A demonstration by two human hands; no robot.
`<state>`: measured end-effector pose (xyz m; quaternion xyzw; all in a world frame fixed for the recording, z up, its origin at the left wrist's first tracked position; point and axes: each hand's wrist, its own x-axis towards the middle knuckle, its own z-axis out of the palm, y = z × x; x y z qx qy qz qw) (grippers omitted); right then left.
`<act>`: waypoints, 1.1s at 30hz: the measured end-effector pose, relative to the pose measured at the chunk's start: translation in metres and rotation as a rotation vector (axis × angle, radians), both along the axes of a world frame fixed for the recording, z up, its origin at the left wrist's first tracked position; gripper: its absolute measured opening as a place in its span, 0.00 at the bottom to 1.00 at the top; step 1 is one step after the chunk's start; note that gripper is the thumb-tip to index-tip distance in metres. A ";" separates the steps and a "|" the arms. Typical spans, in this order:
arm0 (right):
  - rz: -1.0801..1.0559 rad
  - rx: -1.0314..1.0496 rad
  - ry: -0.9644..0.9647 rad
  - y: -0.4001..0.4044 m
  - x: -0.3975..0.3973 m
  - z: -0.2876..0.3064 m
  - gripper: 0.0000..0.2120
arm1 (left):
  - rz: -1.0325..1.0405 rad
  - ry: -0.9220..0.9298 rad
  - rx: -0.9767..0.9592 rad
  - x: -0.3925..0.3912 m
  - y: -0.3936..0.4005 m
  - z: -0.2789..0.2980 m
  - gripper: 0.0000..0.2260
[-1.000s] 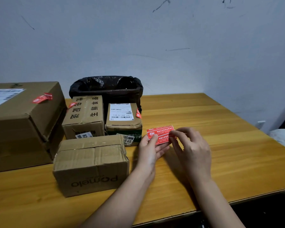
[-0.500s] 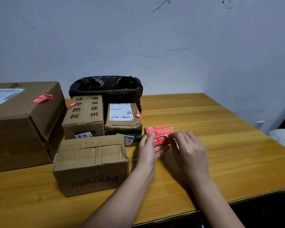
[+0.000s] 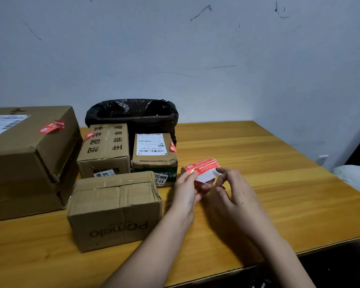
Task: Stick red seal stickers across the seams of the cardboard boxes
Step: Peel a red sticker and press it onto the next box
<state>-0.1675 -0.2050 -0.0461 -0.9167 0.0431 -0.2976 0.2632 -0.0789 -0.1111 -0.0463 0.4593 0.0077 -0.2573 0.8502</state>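
Sticker sheet point(image 3: 202, 170) pinched by left fingers point(image 3: 192, 176), right fingers point(image 3: 221, 176) pinching its peeled edge, beside Pomelo box point(image 3: 114, 210).

We see a pale grey wall point(image 3: 195, 59) scuffed with dark marks, meeting a second wall at the right. A wooden table point(image 3: 279, 183) with yellowish grain stands against it, lit dimly and evenly.

Boxes point(image 3: 114, 208) crowd the left; table point(image 3: 279, 183) right lies open.
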 end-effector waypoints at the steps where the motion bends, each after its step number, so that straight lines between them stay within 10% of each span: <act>1: 0.014 0.037 -0.031 0.000 -0.001 0.002 0.05 | -0.008 0.012 0.010 0.001 0.000 0.000 0.06; 9: -0.100 0.430 -0.271 -0.005 -0.003 0.012 0.08 | -0.031 -0.026 0.133 -0.002 -0.001 0.003 0.07; 14: -0.115 0.672 -0.301 -0.012 -0.001 0.010 0.10 | -0.135 -0.443 0.509 -0.008 -0.006 -0.005 0.04; 21: -0.132 0.793 -0.268 -0.018 0.004 0.004 0.09 | -0.147 -0.842 1.088 -0.011 -0.003 -0.007 0.31; 26: -0.147 0.802 -0.229 -0.017 0.007 0.005 0.10 | -0.146 -1.136 1.484 -0.025 0.008 0.002 0.25; 33: -0.100 0.877 -0.293 -0.007 0.003 0.024 0.07 | 0.044 -1.042 1.063 -0.037 0.018 0.044 0.15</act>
